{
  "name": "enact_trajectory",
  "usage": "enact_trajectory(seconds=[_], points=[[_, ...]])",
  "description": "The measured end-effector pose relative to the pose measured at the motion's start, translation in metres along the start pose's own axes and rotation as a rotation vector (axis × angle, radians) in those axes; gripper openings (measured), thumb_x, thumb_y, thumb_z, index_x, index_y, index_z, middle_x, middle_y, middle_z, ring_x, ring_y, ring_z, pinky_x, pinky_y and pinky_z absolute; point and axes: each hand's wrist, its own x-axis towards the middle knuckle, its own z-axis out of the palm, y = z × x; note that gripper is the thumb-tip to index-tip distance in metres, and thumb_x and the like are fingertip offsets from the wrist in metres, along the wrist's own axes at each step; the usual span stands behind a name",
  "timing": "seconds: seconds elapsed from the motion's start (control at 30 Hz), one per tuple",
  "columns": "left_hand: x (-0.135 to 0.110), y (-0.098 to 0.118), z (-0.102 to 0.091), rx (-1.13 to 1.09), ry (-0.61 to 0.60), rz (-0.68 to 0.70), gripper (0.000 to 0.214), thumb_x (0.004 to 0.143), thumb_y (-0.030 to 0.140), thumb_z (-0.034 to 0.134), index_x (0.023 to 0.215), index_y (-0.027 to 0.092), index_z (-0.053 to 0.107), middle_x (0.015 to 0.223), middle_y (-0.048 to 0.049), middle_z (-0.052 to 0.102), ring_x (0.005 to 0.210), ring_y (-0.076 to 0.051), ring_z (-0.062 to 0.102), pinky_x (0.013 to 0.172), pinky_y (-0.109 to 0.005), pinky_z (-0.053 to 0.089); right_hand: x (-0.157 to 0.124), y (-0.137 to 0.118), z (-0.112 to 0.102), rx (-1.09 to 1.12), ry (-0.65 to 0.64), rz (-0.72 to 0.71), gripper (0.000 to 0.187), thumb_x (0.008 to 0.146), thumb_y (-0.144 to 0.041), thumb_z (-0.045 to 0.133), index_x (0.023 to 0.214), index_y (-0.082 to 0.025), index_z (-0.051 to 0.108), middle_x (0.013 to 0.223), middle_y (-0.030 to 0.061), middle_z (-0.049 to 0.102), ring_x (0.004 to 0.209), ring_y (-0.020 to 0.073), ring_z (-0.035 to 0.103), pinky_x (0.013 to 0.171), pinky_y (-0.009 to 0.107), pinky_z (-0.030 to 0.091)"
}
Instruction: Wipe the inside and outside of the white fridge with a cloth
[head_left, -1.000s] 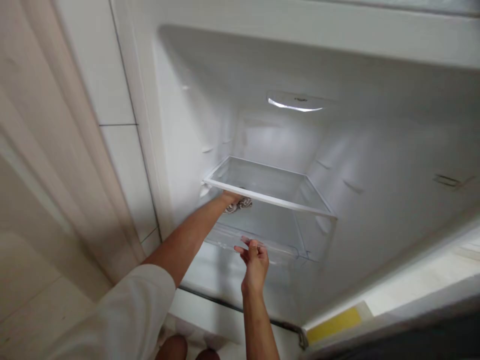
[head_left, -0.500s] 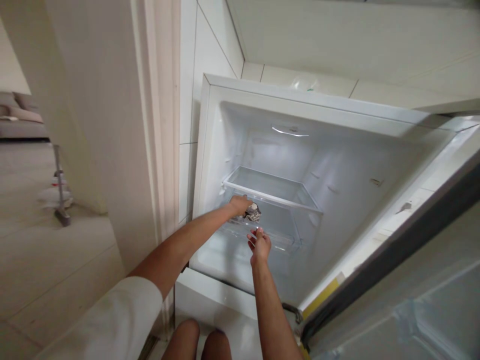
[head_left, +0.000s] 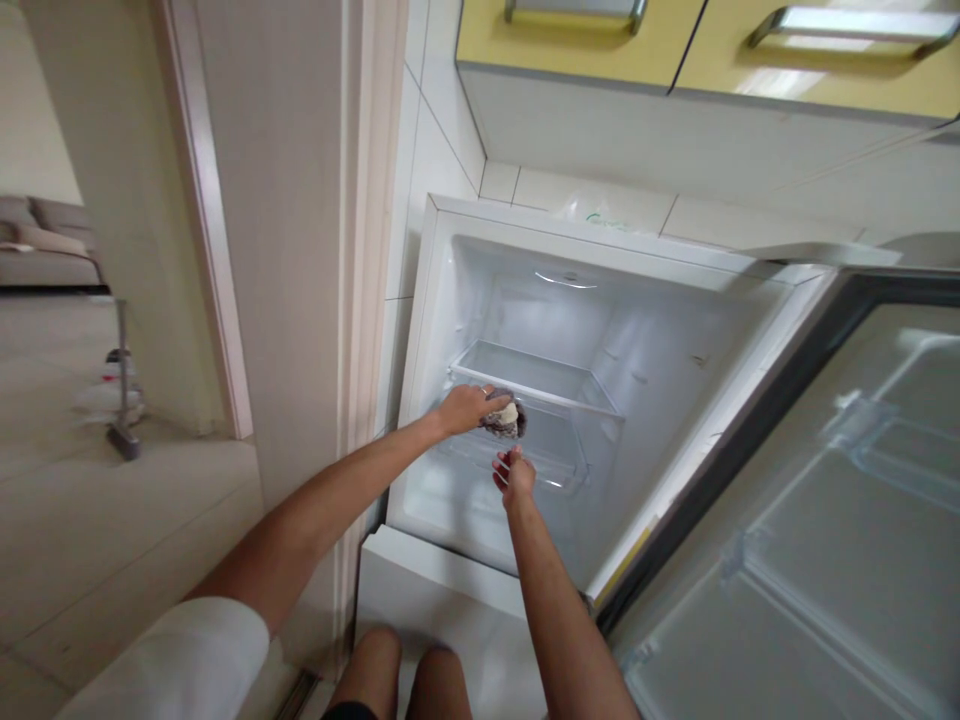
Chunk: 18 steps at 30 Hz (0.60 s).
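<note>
An open white fridge [head_left: 667,330] stands ahead, its inside lit and bare. A clear shelf [head_left: 570,385] spans the cavity, with a clear drawer [head_left: 559,455] under it. My left hand [head_left: 465,408] reaches in below the shelf and is closed on a dark crumpled cloth [head_left: 506,420]. My right hand [head_left: 513,476] is just below, at the front edge of the clear drawer, its fingers curled against the rim.
The fridge door [head_left: 810,540] hangs open at the right with clear door bins. Yellow cabinets [head_left: 675,40] sit above the fridge. A door frame [head_left: 300,250] and a tiled wall are on the left, with a mop-like tool [head_left: 124,400] on the floor beyond.
The view has pulled back and up, showing the whole fridge, the door and the cabinets. My left hand has drawn the cloth out from under the shelf; my right hand stays at the drawer's front.
</note>
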Motion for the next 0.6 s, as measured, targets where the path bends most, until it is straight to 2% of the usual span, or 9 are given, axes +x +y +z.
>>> enact_trajectory(seconds=[0.1, 0.2, 0.27, 0.37, 0.43, 0.5, 0.57, 0.6], points=[[-0.017, 0.003, -0.008, -0.065, 0.162, -0.151, 0.069, 0.083, 0.008, 0.062, 0.147, 0.032, 0.054, 0.136, -0.0098, 0.063, 0.105, -0.025, 0.071, 0.089, -0.034, 0.055, -0.003, -0.006, -0.005, -0.035, -0.045, 0.042, 0.027, 0.094, -0.047, 0.058, 0.083, -0.023, 0.053, 0.077, -0.0018, 0.070, 0.060, 0.0111, 0.064, 0.059, 0.024, 0.047], [-0.038, 0.012, -0.007, -0.166, 0.371, -0.348, 0.064, 0.088, 0.011, 0.056, 0.150, 0.025, 0.049, 0.136, -0.0119, 0.063, 0.116, -0.025, 0.067, 0.097, -0.035, 0.055, -0.012, -0.010, -0.008, -0.072, -0.127, 0.100, 0.038, 0.096, -0.056, 0.054, 0.080, -0.022, 0.054, 0.074, 0.0003, 0.069, 0.059, 0.0127, 0.063, 0.059, 0.025, 0.048], [-0.054, 0.020, -0.002, -0.359, 0.529, -0.476, 0.056, 0.091, 0.019, 0.058, 0.146, 0.021, 0.052, 0.133, -0.0127, 0.066, 0.122, -0.026, 0.065, 0.103, -0.037, 0.053, -0.021, -0.011, -0.009, -0.103, -0.207, 0.141, 0.046, 0.096, -0.062, 0.050, 0.079, -0.020, 0.056, 0.072, 0.0035, 0.068, 0.057, 0.0147, 0.062, 0.056, 0.027, 0.048], [-0.079, 0.034, 0.009, -0.788, 0.713, -0.645, 0.048, 0.089, 0.032, 0.066, 0.135, 0.019, 0.060, 0.130, -0.0112, 0.070, 0.122, -0.026, 0.065, 0.108, -0.041, 0.050, -0.044, -0.012, -0.011, -0.125, -0.303, 0.119, 0.051, 0.095, -0.066, 0.049, 0.078, -0.018, 0.059, 0.066, 0.0045, 0.066, 0.053, 0.0150, 0.058, 0.051, 0.026, 0.044], [-0.094, 0.045, 0.015, -0.962, 0.772, -0.732, 0.047, 0.085, 0.036, 0.070, 0.129, 0.020, 0.062, 0.129, -0.0101, 0.071, 0.123, -0.027, 0.065, 0.110, -0.043, 0.049, -0.065, -0.016, -0.013, -0.115, -0.294, -0.040, 0.049, 0.092, -0.066, 0.054, 0.081, -0.019, 0.060, 0.067, 0.0019, 0.064, 0.053, 0.0131, 0.055, 0.050, 0.023, 0.041], [-0.104, 0.058, 0.018, -1.042, 0.804, -0.796, 0.048, 0.083, 0.037, 0.072, 0.127, 0.021, 0.063, 0.131, -0.0103, 0.070, 0.126, -0.027, 0.064, 0.113, -0.044, 0.047, -0.088, -0.023, -0.017, -0.142, -0.241, -0.378, 0.045, 0.089, -0.064, 0.060, 0.094, -0.020, 0.064, 0.082, 0.0030, 0.068, 0.065, 0.0141, 0.060, 0.056, 0.024, 0.046], [-0.111, 0.073, 0.016, -1.116, 0.811, -0.809, 0.051, 0.081, 0.038, 0.073, 0.128, 0.021, 0.062, 0.134, -0.0111, 0.069, 0.128, -0.028, 0.063, 0.115, -0.045, 0.045, -0.110, -0.032, -0.020, -0.255, -0.257, -0.771, 0.049, 0.086, -0.059, 0.066, 0.119, -0.022, 0.065, 0.116, 0.0089, 0.069, 0.098, 0.0199, 0.067, 0.077, 0.031, 0.056], [-0.113, 0.082, 0.013, -1.161, 0.796, -0.787, 0.054, 0.080, 0.040, 0.074, 0.129, 0.020, 0.062, 0.135, -0.0115, 0.068, 0.128, -0.028, 0.063, 0.115, -0.046, 0.045, -0.119, -0.037, -0.022, -0.337, -0.308, -0.925, 0.058, 0.084, -0.056, 0.071, 0.132, -0.025, 0.061, 0.136, 0.0111, 0.061, 0.119, 0.0235, 0.062, 0.092, 0.036, 0.056]])
